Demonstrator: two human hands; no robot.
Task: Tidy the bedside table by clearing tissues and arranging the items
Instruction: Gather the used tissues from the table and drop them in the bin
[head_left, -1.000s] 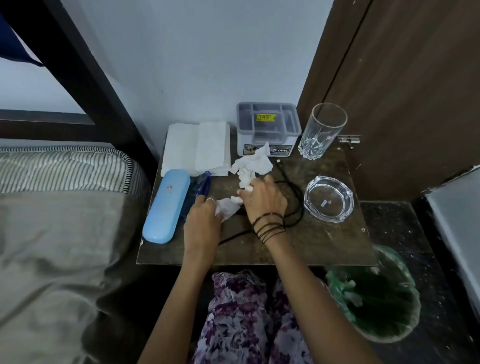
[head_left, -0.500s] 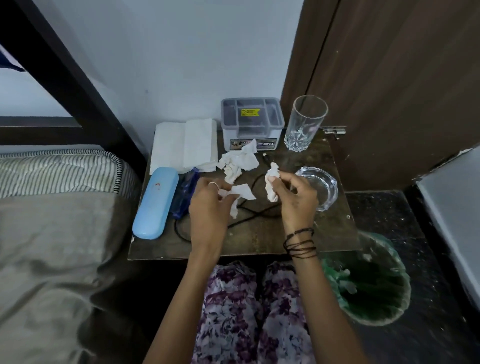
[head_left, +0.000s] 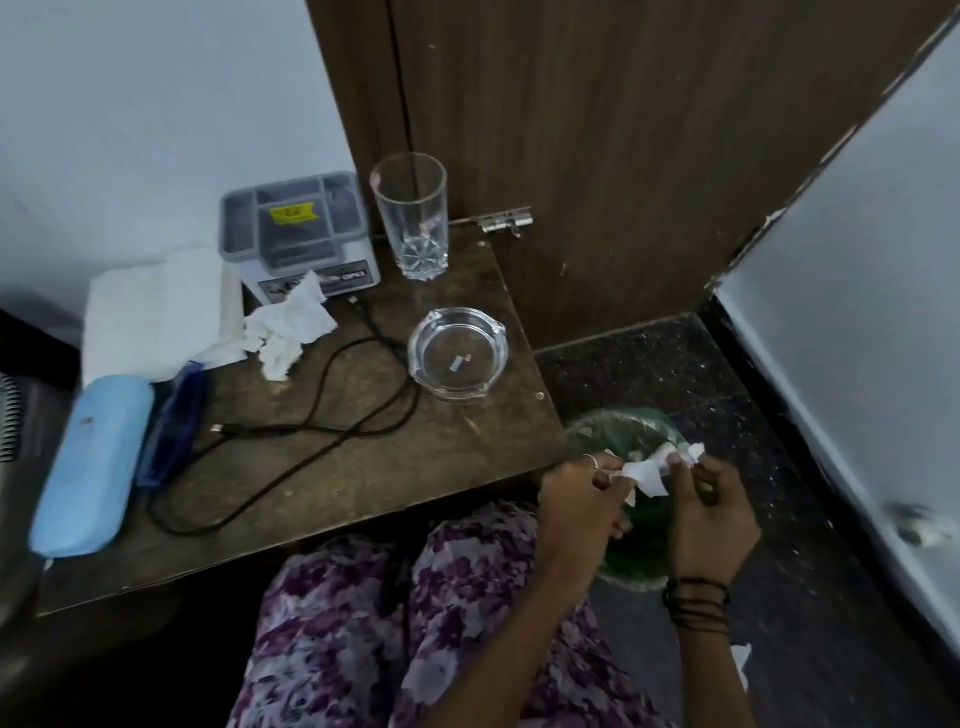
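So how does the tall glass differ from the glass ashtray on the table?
The tall glass stands upright at the back of the table, by the door; the ashtray sits nearer the front right edge. The glass is tall and narrow with a cut base; the ashtray is low, wide and round with notches in its rim. The glass looks empty; the ashtray holds a small scrap. Both are clear glass.

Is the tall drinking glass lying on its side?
No, the tall glass stands upright at the back of the bedside table, next to the grey organiser box.
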